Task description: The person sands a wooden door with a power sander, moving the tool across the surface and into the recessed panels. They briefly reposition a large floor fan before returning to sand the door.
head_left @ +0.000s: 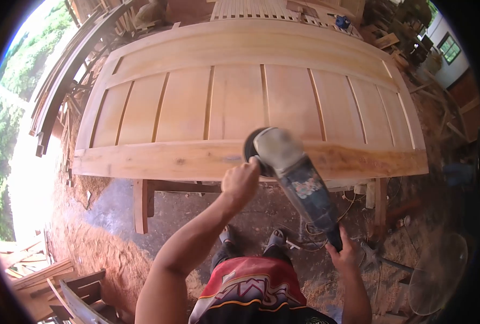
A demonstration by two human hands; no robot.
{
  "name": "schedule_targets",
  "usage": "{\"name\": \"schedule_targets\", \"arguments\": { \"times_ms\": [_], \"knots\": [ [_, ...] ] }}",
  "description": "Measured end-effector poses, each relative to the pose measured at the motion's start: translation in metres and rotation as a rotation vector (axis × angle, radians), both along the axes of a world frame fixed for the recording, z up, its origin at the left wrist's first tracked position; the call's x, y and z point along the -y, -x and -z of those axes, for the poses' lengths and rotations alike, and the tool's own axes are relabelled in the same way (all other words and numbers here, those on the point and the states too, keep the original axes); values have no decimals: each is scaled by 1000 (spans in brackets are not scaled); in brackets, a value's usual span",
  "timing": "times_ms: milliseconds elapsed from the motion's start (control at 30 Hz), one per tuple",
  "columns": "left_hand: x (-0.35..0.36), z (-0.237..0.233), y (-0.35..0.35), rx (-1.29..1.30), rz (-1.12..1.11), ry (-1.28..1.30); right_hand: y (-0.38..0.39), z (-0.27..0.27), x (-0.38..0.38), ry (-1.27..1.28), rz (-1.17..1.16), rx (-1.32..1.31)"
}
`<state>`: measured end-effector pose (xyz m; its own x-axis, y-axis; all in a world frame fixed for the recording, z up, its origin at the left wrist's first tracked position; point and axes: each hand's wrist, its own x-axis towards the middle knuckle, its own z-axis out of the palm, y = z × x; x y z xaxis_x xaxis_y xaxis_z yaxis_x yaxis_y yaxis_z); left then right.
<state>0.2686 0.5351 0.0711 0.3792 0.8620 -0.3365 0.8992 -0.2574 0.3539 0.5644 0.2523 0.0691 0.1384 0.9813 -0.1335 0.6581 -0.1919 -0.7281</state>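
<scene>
A large power sander (pixel 307 186), blue-bodied with a pale dusty head, is held in both hands. Its round dark disc (pixel 254 144) lies over the near rail of a wooden panelled door (pixel 196 156). My left hand (pixel 241 181) is closed around the side handle by the head, most of which its fingers hide. Lower right, my right hand (pixel 345 251) grips the rear end of the body. The door lies flat, with several vertical grooves between its panels and dark knots and streaks along the near rail.
A wooden trestle leg (pixel 140 206) stands below the door at left, another leg (pixel 380 201) at right. A cord (pixel 310 248) trails on the floor near my feet. Sawdust (pixel 110 254) covers the ground. Stacked timber (pixel 70 70) lines the left; a round fan (pixel 438 272) stands at right.
</scene>
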Motion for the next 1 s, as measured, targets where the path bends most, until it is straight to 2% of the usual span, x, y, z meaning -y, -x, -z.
{"name": "schedule_targets", "arguments": {
  "times_ms": [67, 167, 267, 300, 367, 500, 600, 833, 1000],
  "knots": [
    [7, 5, -49, 48, 68, -28, -28, 1, 31, 57, 106, 80],
    [18, 16, -105, 151, 151, -66, -61, 7, 70, 166, 294, 14],
    [27, 29, -119, 207, 262, -356, -65, 14, 78, 31, 283, 134],
    [27, 34, -117, 182, 241, -306, -67, 17, 78, -20, 225, 164],
    [23, 28, -105, 139, 202, -206, -53, 8, 66, 50, 212, 110],
    [12, 16, -46, 114, 100, -126, -5, -15, 30, 207, 222, -21],
    [5, 17, 5, 93, 58, -125, 24, -1, 15, 65, 90, 78],
    [-2, 14, 122, 62, -70, -87, 111, -9, -34, 85, -70, 139],
    [-12, 17, 214, -17, -129, -154, 183, 0, -68, -3, -193, 46]
  ]
}}
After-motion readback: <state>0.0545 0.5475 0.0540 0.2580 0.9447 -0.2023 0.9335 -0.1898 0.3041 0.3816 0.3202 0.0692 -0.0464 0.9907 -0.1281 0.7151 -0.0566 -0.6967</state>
